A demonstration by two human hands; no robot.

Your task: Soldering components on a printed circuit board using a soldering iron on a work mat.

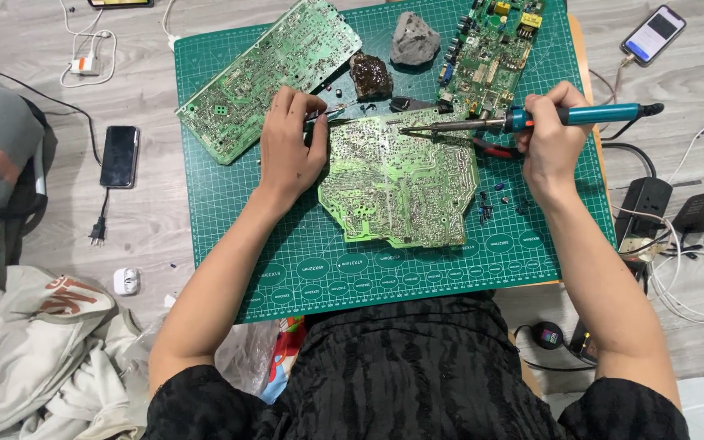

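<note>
Green board lies solder-side up mid-mat. My right hand is closed around the teal iron, tip on the board's top edge. My left hand pinches tweezers at the board's upper left corner, fingers closed.

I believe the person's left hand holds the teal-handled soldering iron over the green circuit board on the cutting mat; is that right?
Not quite: the head view shows the right hand holding the teal-handled soldering iron over the green circuit board on the green cutting mat. The left hand pinches a thin tool.
</note>
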